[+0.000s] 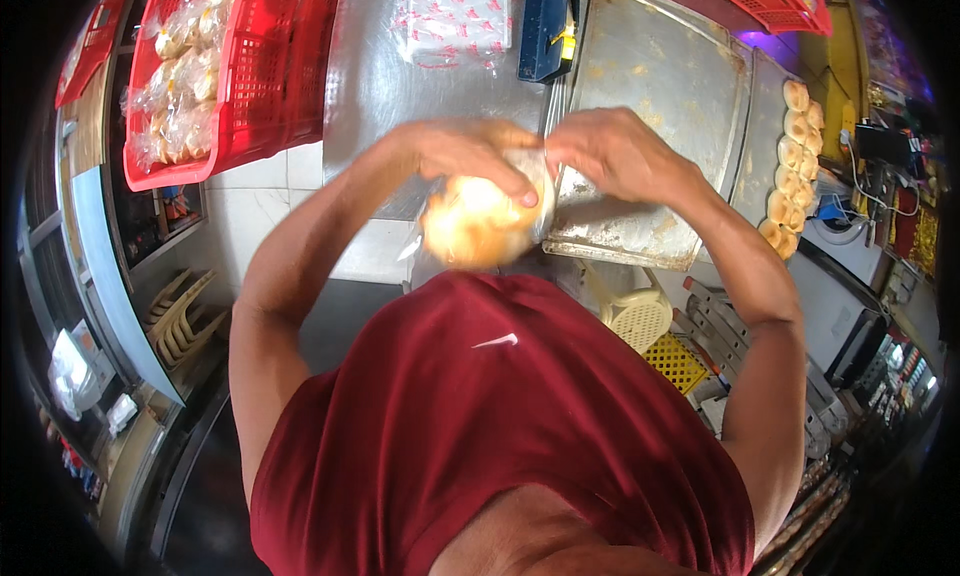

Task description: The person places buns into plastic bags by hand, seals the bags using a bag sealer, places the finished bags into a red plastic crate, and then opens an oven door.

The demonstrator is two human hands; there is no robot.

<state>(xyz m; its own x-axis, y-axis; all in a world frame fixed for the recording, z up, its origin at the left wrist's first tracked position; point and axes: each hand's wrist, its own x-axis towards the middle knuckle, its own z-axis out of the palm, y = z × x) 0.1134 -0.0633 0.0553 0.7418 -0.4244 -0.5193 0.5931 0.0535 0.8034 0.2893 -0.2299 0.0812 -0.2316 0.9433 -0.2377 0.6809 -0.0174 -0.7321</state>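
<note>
A clear plastic bag of golden bread rolls [476, 223] hangs in front of my chest, blurred by motion. My left hand [484, 152] grips the upper part of this bag, its thumb lying across the plastic. At the bag's gathered top, the fingers of my right hand [611, 156] pinch the plastic near its neck. Beneath my right hand lies a worn metal baking tray [652, 73]. A stack of clear bags with a red print [459, 13] rests on the steel table [367, 73] beyond my hands.
A red plastic crate [259, 73] of bagged rolls [180, 88] stands at the left. A dark blue holder with yellow tape [545, 32] sits beside the tray. Rows of unbagged rolls [793, 156] line the far right. Below are a cream plastic stool [637, 317] and a ladder [720, 313].
</note>
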